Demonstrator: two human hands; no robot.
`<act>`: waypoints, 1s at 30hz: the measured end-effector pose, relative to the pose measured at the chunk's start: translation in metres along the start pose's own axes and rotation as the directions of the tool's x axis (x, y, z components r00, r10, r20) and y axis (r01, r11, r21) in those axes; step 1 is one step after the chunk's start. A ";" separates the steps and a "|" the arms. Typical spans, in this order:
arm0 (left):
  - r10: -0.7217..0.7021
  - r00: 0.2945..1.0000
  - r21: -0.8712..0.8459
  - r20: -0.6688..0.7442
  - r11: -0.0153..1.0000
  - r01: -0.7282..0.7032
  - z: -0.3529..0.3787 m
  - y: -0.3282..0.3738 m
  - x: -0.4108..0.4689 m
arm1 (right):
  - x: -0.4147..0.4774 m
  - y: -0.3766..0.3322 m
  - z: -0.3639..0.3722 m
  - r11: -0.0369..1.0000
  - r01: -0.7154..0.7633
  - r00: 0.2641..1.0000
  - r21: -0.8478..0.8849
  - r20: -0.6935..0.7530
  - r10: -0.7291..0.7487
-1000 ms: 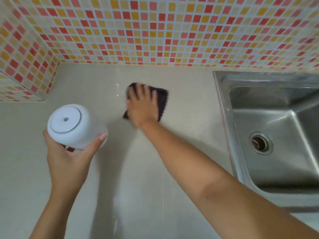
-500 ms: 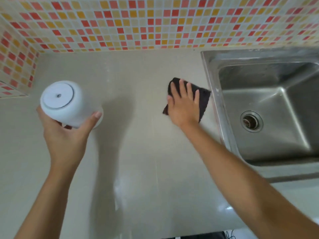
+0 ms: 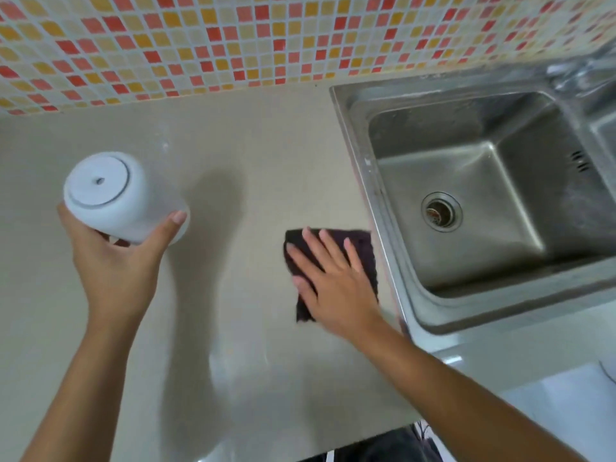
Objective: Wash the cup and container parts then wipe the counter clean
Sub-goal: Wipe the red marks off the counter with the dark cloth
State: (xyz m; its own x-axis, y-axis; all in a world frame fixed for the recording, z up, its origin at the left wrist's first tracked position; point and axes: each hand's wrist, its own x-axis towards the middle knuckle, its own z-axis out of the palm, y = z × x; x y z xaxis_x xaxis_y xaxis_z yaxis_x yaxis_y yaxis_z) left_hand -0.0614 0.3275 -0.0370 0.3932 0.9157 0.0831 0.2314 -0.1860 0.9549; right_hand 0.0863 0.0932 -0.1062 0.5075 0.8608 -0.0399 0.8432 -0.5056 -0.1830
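Note:
My left hand (image 3: 115, 265) grips a white cup (image 3: 110, 195) and holds it upside down above the beige counter (image 3: 233, 145), its base turned toward me. My right hand (image 3: 333, 278) lies flat with straight fingers on a dark purple cloth (image 3: 365, 248), pressing it onto the counter just left of the sink rim. Most of the cloth is covered by my palm.
A steel sink (image 3: 483, 201) with a round drain (image 3: 441, 211) fills the right side, a tap base (image 3: 573, 75) behind it. A mosaic tile wall (image 3: 233, 41) runs along the back. The counter's front edge (image 3: 333, 451) is close to me.
My right hand has slid the cloth from the middle of the counter rightward and nearer to me, up to the sink rim. The left hand still holds the cup up.

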 end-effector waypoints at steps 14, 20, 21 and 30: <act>-0.028 1.000 0.011 0.001 1.000 0.028 0.018 0.013 -0.015 | -0.054 -0.036 0.003 0.997 -0.050 0.995 0.059 0.085 0.044; -0.007 1.000 -0.057 -0.010 0.998 0.006 0.023 0.017 0.004 | -0.039 -0.039 0.000 0.973 0.224 0.964 0.063 0.135 -0.230; 0.005 1.000 -0.047 -0.019 0.999 -0.006 0.021 0.018 0.003 | -0.010 -0.035 0.001 0.972 0.230 0.968 0.050 0.096 -0.234; -0.022 0.989 0.006 -0.144 1.000 0.023 -0.032 0.005 -0.016 | 0.209 -0.049 0.009 0.999 -0.041 0.996 0.023 0.083 0.039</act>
State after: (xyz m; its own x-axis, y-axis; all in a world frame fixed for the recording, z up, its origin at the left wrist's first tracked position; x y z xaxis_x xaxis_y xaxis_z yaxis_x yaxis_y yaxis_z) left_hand -0.0954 0.3231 -0.0239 0.2554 0.9614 0.1024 0.2456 -0.1669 0.9549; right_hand 0.1493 0.2982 -0.1144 0.5235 0.8423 -0.1281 0.8173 -0.5390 -0.2038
